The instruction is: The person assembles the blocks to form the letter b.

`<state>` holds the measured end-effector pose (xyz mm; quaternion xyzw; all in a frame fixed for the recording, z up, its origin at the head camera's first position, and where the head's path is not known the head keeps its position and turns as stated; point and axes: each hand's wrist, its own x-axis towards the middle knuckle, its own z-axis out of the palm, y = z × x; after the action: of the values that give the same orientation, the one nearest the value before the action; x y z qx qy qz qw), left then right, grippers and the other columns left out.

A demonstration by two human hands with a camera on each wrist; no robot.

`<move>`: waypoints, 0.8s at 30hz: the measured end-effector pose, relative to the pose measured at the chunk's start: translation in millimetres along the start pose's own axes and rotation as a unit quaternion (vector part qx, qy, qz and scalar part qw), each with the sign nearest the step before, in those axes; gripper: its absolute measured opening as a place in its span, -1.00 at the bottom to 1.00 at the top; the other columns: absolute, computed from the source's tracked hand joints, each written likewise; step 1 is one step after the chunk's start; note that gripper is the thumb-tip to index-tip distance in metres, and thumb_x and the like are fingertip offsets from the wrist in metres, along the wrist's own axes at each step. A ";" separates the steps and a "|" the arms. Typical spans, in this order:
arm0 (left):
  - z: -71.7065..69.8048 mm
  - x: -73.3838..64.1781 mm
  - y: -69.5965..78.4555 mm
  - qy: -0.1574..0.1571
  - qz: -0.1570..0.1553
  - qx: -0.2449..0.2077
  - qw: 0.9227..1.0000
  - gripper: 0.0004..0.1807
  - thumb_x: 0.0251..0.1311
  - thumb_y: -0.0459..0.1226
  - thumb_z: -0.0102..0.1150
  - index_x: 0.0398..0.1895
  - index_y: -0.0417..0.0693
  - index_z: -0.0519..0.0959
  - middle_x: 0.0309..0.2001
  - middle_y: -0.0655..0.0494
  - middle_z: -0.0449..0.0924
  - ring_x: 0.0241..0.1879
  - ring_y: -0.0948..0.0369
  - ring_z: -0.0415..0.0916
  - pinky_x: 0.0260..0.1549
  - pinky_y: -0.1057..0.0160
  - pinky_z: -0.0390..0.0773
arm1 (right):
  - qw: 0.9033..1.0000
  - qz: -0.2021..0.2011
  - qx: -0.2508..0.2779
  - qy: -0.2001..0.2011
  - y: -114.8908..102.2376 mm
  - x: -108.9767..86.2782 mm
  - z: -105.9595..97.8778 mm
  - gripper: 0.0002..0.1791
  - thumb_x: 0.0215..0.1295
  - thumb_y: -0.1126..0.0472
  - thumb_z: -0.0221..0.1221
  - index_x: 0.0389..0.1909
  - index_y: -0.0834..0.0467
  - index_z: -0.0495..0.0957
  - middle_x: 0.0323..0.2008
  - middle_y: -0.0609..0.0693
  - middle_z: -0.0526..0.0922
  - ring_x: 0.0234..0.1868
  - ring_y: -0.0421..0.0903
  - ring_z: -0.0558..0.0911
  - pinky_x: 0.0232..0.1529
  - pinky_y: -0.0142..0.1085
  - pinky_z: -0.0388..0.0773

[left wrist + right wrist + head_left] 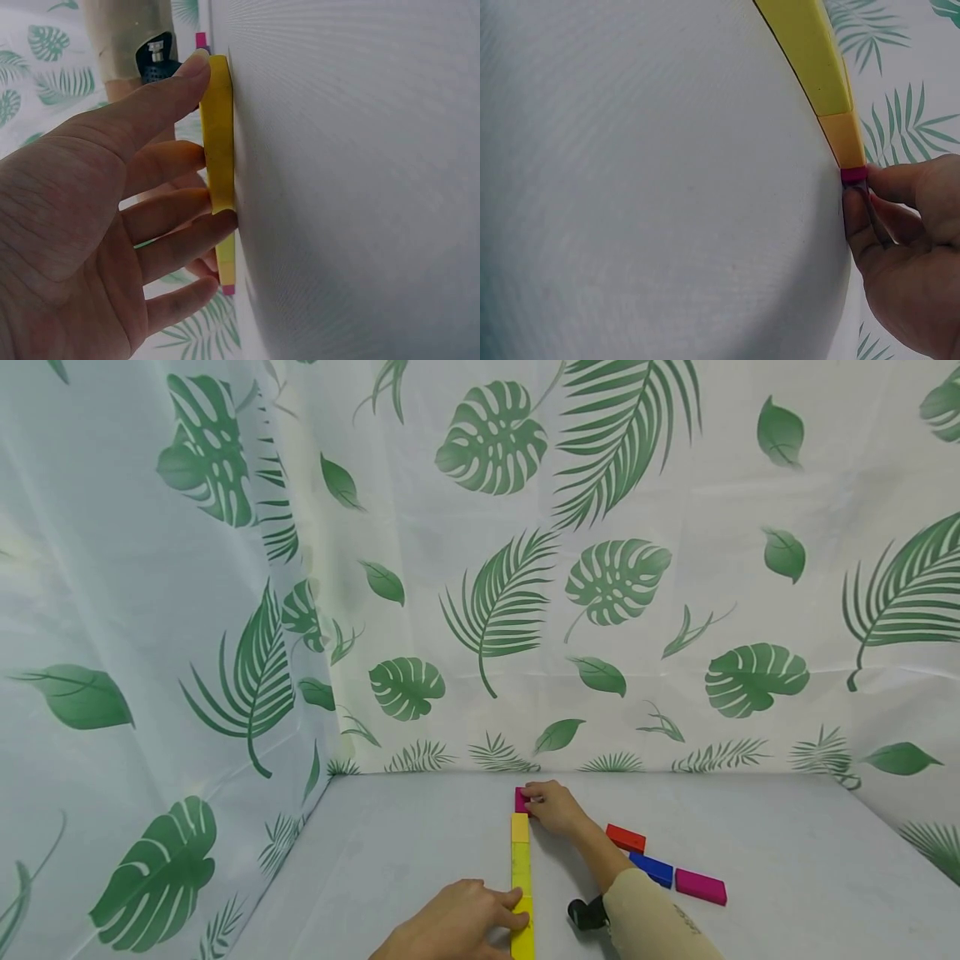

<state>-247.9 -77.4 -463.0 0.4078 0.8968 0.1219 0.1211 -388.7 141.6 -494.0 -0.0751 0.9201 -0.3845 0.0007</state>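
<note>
A straight row of blocks runs away from me on the table, seen in the head view: a bright yellow block [523, 943] nearest, then a yellow-green block [521, 868], an orange-yellow block [520, 828] and a magenta block [520, 799] at the far end. My right hand [557, 810] pinches that magenta block between thumb and fingers, its end right at the orange-yellow block [841, 141]. My left hand [461, 920] lies along the row's left side, thumb and fingertips touching the yellow block [219, 142], the fingers only slightly bent.
Right of the row lie a red block [626, 838], a blue block [651, 869] and another magenta block [701, 887], partly behind the right forearm. A black camera [587, 913] sits at the right wrist. Leaf-printed curtains [660, 635] enclose the table [787, 835] at back and sides.
</note>
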 end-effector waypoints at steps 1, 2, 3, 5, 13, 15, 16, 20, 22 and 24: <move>0.4 0.5 -0.5 0.000 0.002 0.002 1.000 -0.46 0.18 0.20 0.41 0.24 0.41 0.67 0.31 0.33 0.60 0.11 0.41 0.64 0.06 0.26 0.62 | 1.000 0.001 0.002 -0.001 -0.5 -0.1 -0.1 -0.63 0.49 0.30 0.20 0.26 0.18 0.65 0.35 0.17 0.57 0.28 0.16 0.54 0.29 0.04 0.56; 0.8 1.2 -1.3 -0.001 0.003 0.003 1.000 -0.46 0.18 0.20 0.41 0.24 0.42 0.66 0.31 0.33 0.60 0.10 0.42 0.64 0.06 0.26 0.62 | 1.000 0.002 0.001 -0.004 -0.9 -0.2 -0.2 -0.62 0.50 0.29 0.19 0.27 0.17 0.65 0.36 0.17 0.57 0.31 0.17 0.53 0.31 0.05 0.54; 2.0 2.2 -2.8 -0.003 0.008 0.010 1.000 -0.46 0.20 0.20 0.39 0.25 0.41 0.66 0.32 0.32 0.59 0.11 0.41 0.64 0.03 0.22 0.64 | 1.000 0.001 0.002 -0.005 -1.4 -0.3 -0.2 -0.62 0.50 0.29 0.19 0.27 0.17 0.65 0.37 0.16 0.56 0.33 0.18 0.52 0.32 0.05 0.53; 2.3 2.6 -3.3 -0.005 0.008 0.008 1.000 -0.46 0.21 0.20 0.39 0.26 0.40 0.65 0.32 0.32 0.59 0.11 0.40 0.64 0.03 0.21 0.64 | 1.000 -0.001 0.002 -0.005 -2.4 -1.0 -0.7 -0.62 0.50 0.29 0.18 0.27 0.18 0.65 0.37 0.17 0.56 0.34 0.20 0.52 0.31 0.05 0.54; 1.0 1.7 -0.6 -0.004 -0.003 0.001 1.000 -0.46 0.17 0.20 0.41 0.23 0.41 0.67 0.31 0.33 0.60 0.13 0.41 0.63 0.06 0.25 0.62 | 1.000 0.010 0.009 -0.004 -2.8 -1.4 -0.1 -0.63 0.49 0.29 0.19 0.26 0.16 0.66 0.36 0.16 0.56 0.30 0.16 0.54 0.29 0.03 0.56; 1.2 1.2 -0.4 -0.002 -0.001 0.004 1.000 -0.47 0.18 0.19 0.42 0.23 0.40 0.68 0.31 0.32 0.60 0.13 0.41 0.63 0.05 0.27 0.61 | 1.000 0.012 0.010 -0.004 -2.0 -1.6 0.6 -0.63 0.49 0.29 0.20 0.26 0.16 0.66 0.36 0.17 0.56 0.28 0.15 0.54 0.28 0.02 0.57; 1.2 1.0 -0.3 -0.002 -0.001 0.003 1.000 -0.47 0.18 0.19 0.42 0.23 0.40 0.68 0.31 0.32 0.60 0.13 0.41 0.63 0.05 0.27 0.62 | 1.000 0.014 0.012 -0.004 -1.6 -1.4 1.0 -0.63 0.49 0.29 0.20 0.26 0.16 0.66 0.36 0.16 0.56 0.27 0.13 0.55 0.28 0.02 0.57; 1.4 0.8 -0.6 -0.004 -0.003 0.000 1.000 -0.47 0.18 0.19 0.42 0.23 0.40 0.67 0.31 0.33 0.60 0.13 0.41 0.62 0.04 0.27 0.61 | 1.000 0.006 0.016 -0.008 -1.6 -1.9 0.8 -0.63 0.50 0.30 0.19 0.26 0.17 0.66 0.36 0.14 0.57 0.30 0.15 0.55 0.29 0.03 0.56; 1.1 1.0 -0.4 -0.005 -0.005 -0.002 1.000 -0.46 0.17 0.19 0.42 0.23 0.40 0.67 0.32 0.34 0.59 0.13 0.41 0.62 0.05 0.27 0.61 | 1.000 -0.001 0.015 -0.008 -1.8 -1.9 0.5 -0.63 0.50 0.30 0.19 0.25 0.18 0.66 0.37 0.14 0.57 0.32 0.17 0.54 0.30 0.05 0.54; 1.1 1.3 -0.5 -0.005 -0.003 0.000 1.000 -0.46 0.17 0.19 0.42 0.23 0.39 0.68 0.32 0.33 0.59 0.15 0.40 0.62 0.06 0.26 0.61 | 1.000 -0.002 0.014 -0.009 -2.0 -1.8 0.6 -0.63 0.50 0.29 0.18 0.26 0.17 0.65 0.37 0.14 0.57 0.34 0.19 0.52 0.32 0.06 0.53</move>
<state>-248.7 -76.6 -464.4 0.4055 0.8975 0.1192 0.1258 -386.6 140.1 -493.1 -0.0809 0.9146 -0.3962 0.0093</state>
